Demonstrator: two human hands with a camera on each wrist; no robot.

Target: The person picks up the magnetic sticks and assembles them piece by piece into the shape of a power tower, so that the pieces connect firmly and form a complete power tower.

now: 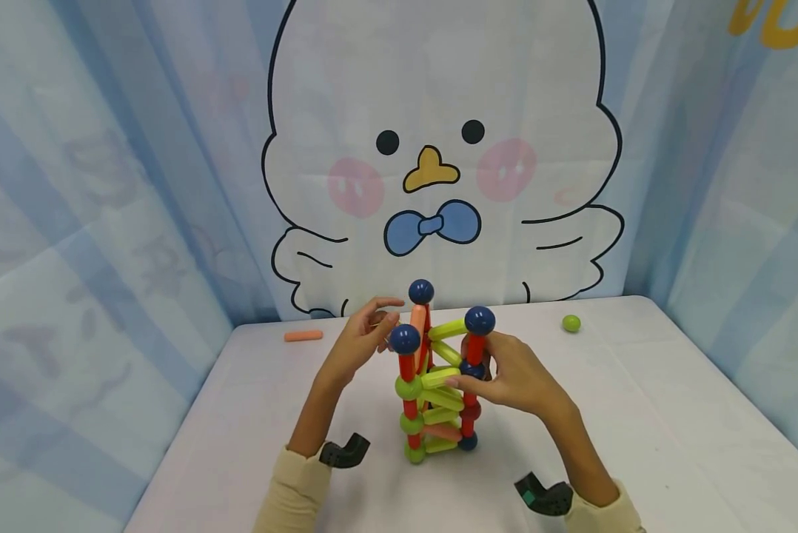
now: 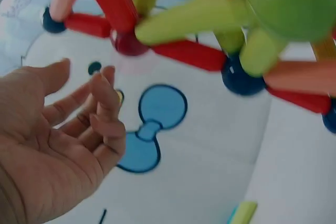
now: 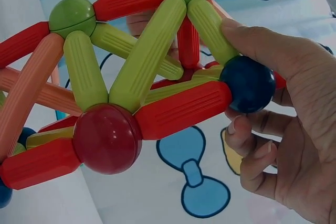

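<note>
A toy tower of magnetic rods and balls (image 1: 408, 388) stands upright on the table, with red uprights and yellow-green and orange rods between them. Blue balls (image 1: 480, 320) cap its three posts. My right hand (image 1: 519, 374) grips the tower's right side. In the right wrist view its thumb (image 3: 252, 38) presses a yellow-green rod (image 3: 212, 30), while fingers curl behind a blue ball (image 3: 248, 84). At the tower's left, my left hand (image 1: 362, 337) hovers with loosely bent fingers. The left wrist view shows that hand (image 2: 68, 135) apart from the tower and holding nothing.
An orange rod (image 1: 303, 336) lies loose at the table's back left. One green ball (image 1: 571, 323) sits near the back right. Behind the white table (image 1: 639, 414) hangs a curtain (image 1: 439, 74) printed with a cartoon bird.
</note>
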